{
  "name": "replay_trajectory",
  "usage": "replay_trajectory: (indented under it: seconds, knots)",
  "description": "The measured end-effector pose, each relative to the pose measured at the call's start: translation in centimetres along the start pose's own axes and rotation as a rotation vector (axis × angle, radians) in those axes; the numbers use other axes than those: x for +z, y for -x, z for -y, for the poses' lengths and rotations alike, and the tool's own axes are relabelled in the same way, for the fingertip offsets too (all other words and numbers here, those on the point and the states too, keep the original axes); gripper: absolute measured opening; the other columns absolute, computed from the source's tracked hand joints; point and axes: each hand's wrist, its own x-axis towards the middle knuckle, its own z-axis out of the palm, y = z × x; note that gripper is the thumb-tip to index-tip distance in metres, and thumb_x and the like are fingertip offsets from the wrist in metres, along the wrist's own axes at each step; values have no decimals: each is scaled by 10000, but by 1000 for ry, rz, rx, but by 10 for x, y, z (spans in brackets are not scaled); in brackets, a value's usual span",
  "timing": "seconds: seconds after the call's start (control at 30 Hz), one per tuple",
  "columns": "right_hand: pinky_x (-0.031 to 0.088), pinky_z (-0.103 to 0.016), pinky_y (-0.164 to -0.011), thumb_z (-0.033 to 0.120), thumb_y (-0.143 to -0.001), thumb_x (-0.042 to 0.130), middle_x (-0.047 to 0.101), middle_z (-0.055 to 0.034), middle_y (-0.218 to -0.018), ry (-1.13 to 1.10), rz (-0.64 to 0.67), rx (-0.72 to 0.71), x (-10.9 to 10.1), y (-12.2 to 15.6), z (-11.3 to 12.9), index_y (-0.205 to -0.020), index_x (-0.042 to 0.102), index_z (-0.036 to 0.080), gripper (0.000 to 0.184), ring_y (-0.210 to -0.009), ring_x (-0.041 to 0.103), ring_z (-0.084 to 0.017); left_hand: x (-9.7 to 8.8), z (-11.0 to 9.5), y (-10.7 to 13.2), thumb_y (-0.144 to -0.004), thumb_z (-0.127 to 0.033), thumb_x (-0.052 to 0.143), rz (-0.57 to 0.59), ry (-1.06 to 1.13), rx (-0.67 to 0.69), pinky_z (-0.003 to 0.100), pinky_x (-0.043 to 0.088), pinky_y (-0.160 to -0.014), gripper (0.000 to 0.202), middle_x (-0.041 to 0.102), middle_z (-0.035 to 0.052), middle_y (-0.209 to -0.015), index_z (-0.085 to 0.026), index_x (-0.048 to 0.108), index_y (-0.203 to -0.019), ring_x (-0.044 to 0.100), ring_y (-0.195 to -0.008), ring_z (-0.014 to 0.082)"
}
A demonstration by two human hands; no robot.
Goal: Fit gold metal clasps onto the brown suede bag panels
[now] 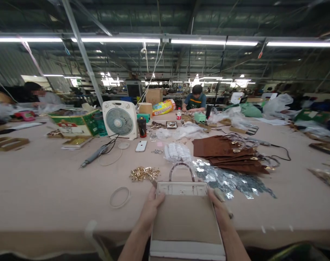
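Between my two hands is a boxy handbag [188, 219], its flat tan side facing up and a pale band along each end. A curved brown handle [181, 165] sticks out from its far end. My left hand [152, 206] is closed around the left edge, thumb on top. The right edge is gripped the same way by my right hand [218, 208]. Just beyond my left hand is a pile of small gold metal fittings [144, 173]. Silvery flat metal plates [230, 179] lie spread beyond my right hand.
Brown leather pieces with handles [225, 154] are stacked at right. A white fan [120, 119], a phone [141, 146], an electric screwdriver [93, 156] and a ring-shaped loop [120, 197] lie to the left. Across the table a co-worker [194, 99] bends over work.
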Motion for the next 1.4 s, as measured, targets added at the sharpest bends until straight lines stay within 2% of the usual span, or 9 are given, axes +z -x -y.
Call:
replay_trajectory:
  seconds: [0.13, 0.27, 0.4, 0.53, 0.63, 0.8, 0.93, 1.17, 1.4]
  knots:
    - [592, -389, -860, 546, -663, 877, 746, -56, -1181, 154, -216, -280, -4, -31, -23, -1426, 601, 276, 855, -1020, 711, -267, -27, 14, -17, -766, -407, 850, -81, -162, 114, 441, 583, -1003, 671, 735, 127, -1256, -207, 586, -1349, 722, -1129, 318]
    - [542, -372, -851, 529, -759, 792, 734, -70, -1039, 530, -327, -500, -8, -37, -32, -1228, 738, 215, 567, -927, 659, -234, -40, 22, -23, -862, -313, 701, -218, -528, 289, 509, 454, -1170, 622, 625, 158, -1434, -183, 507, -1439, 579, -1360, 322]
    - [530, -411, -893, 488, -857, 674, 756, -90, -1021, 742, -319, -524, -8, -36, -31, -1124, 785, 215, 398, -974, 671, -272, -27, 21, -17, -903, -205, 659, -355, -1209, 687, 639, 291, -1255, 683, 383, 153, -1645, -222, 432, -1547, 337, -1526, 369]
    - [528, -428, -961, 389, -888, 627, 749, -103, -1095, 825, -276, -559, -6, -40, -33, -1125, 777, 215, 330, -1034, 676, -280, -7, 20, -19, -957, -141, 593, -85, -1590, 928, 587, 392, -1220, 411, 565, 93, -1500, -256, 650, -1347, 410, -1461, 337]
    - [522, -420, -994, 284, -931, 547, 734, -104, -1061, 881, -262, -623, -2, -39, -34, -1066, 778, 211, 277, -1052, 665, -268, -1, 28, -33, -987, -243, 626, 120, -1624, 952, 523, 527, -1093, 283, 697, 71, -1284, -268, 704, -1257, 587, -1255, 299]
    - [548, -373, -946, 158, -955, 494, 701, -67, -1019, 989, -287, -652, 3, -37, -34, -1051, 772, 259, 311, -1003, 666, -231, -10, 52, -72, -1011, -571, 551, 49, -1578, 973, 516, 552, -987, 355, 730, 50, -1188, -325, 778, -1128, 654, -1100, 306]
    - [544, -369, -1026, 190, -954, 566, 681, -71, -1186, 957, -312, -714, -5, -33, -28, -1192, 722, 277, 298, -1139, 647, -226, -22, 65, -89, -1037, -658, 400, 76, -1611, 1026, 479, 529, -985, 505, 751, 26, -1177, -351, 795, -1104, 660, -1117, 289]
    - [468, -512, -1133, 385, -953, 627, 619, -139, -1308, 1061, -602, -829, -66, -20, 5, -1257, 676, 249, 337, -1268, 569, -313, -19, 63, -83, -1070, -588, 345, 6, -1655, 1140, 445, 523, -928, 529, 762, 55, -1148, -315, 797, -1100, 677, -1057, 280]
    - [568, -425, -940, 402, -904, 643, 690, -93, -1166, 1146, -464, -612, -108, -22, 3, -1267, 681, 276, 386, -1074, 679, -292, -1, 57, -70, -1064, -511, 458, -42, -1612, 1152, 423, 533, -905, 394, 758, 43, -1118, -293, 786, -1084, 679, -1027, 269]
